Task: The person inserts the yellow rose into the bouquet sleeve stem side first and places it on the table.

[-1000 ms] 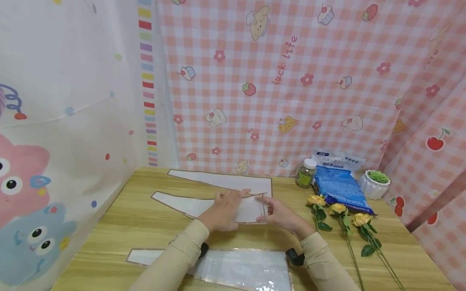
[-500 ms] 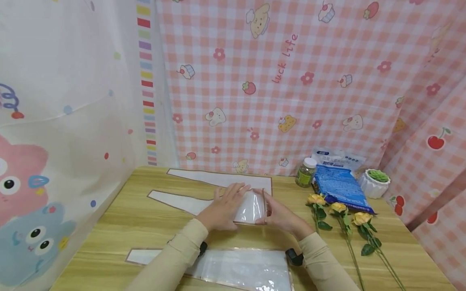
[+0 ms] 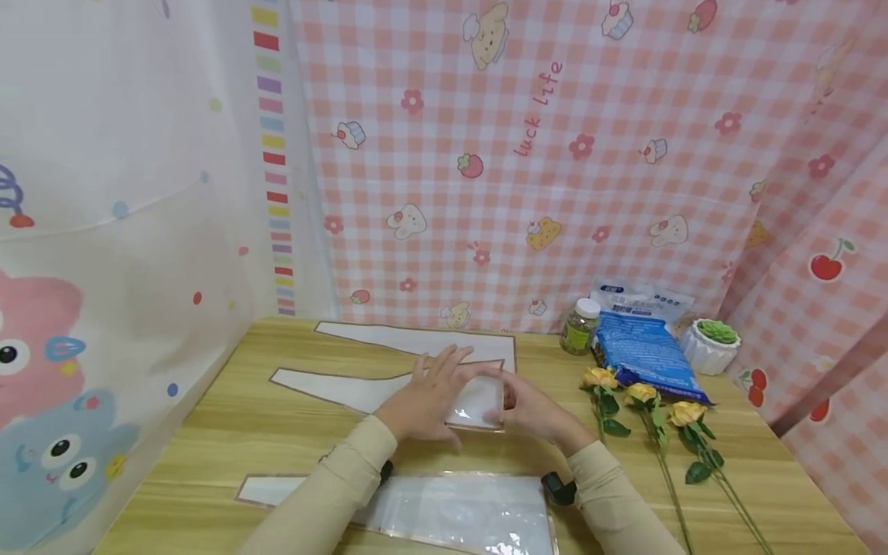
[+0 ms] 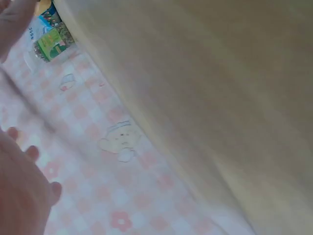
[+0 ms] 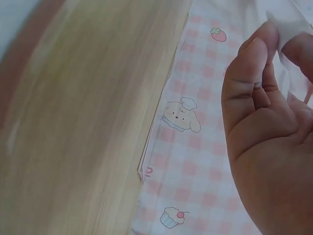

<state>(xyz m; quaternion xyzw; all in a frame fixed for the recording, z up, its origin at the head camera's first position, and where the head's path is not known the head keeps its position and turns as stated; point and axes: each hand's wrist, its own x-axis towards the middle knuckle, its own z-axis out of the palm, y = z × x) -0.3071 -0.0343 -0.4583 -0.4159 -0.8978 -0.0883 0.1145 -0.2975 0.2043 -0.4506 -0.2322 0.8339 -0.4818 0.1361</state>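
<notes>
And here we are, from the head view: the middle sheet (image 3: pixel 475 406) lies on the table (image 3: pixel 208 432), its narrow end pointing left, its glossy wide end between both hands. The left hand (image 3: pixel 422 402) is spread over it, thumb out wide; how hard it bears down, I can't tell. The right hand (image 3: pixel 534 406) curls in at the right-hand edge, pinching the wide end. The back sheet (image 3: pixel 409 337) sits just behind, partly overlapped; the front sheet (image 3: pixel 458 510) lies nearer the person. Off to the right, three roses (image 3: pixel 641 395), well apart from the action.

A tidy touch is what this calls for, I'd judge: left palm flat and light to stop the sheet skating, right fingertips on the very edge, so the film doesn't crease. Watch that back sheet too; an overlap like that could drag.

Over to the left wrist: fingertips of the left hand poke in at lower left, a jar up top, the contact itself out of sight.

Right wrist now: fingertips close together round a pale corner, seemingly the middle sheet's. Small pinch, precise; squeezing harder would likely just wrinkle it.
</notes>
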